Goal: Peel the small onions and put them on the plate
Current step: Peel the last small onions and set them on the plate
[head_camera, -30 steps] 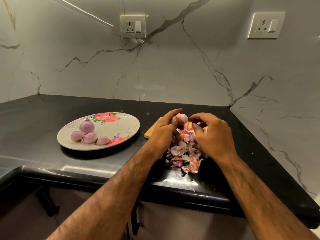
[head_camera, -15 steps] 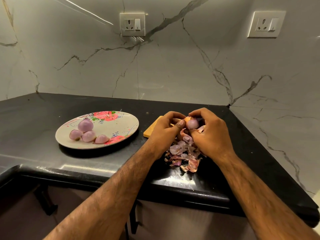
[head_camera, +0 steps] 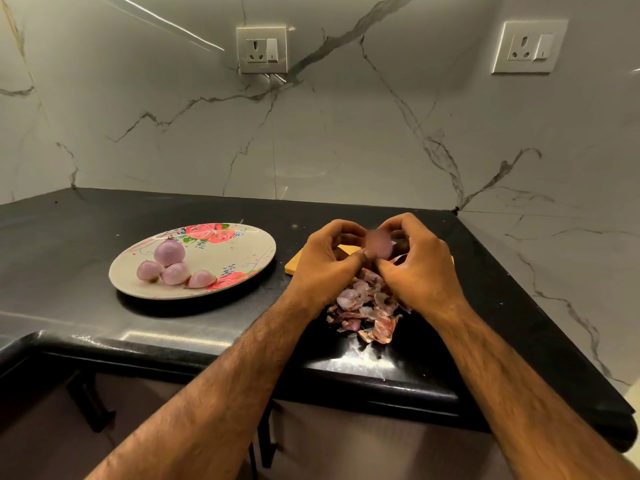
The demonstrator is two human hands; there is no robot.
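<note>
Inspector: Four peeled onions (head_camera: 169,252) lie on the plate (head_camera: 265,254). The left hand (head_camera: 325,265) pinches a fifth onion (head_camera: 379,247) against the right hand (head_camera: 419,271), fingers of both curled onto it, above the peel heap (head_camera: 367,306).
Clerk: Risk?
Inspector: Likely slippery. A hard tug could shoot it onto the worktop (head_camera: 491,282).

The tabletop (head_camera: 86,220) was glossy black with fine pale specks. Behind it the wall (head_camera: 346,133) was white marble, run through with grey and dark branching veins, and its two sockets (head_camera: 262,50) were plain white. The plate (head_camera: 221,261) was cream, painted with pink-red roses, green leaves, small blue dots and thin curling lines. The four onions (head_camera: 169,252) on it were pale lilac-pink. One onion (head_camera: 379,245), held over the peels (head_camera: 367,306), showed as a blurred mauve-pink. Those peels were mixed purple, pink and papery reddish brown. The board (head_camera: 298,265) was yellow-orange.
</note>
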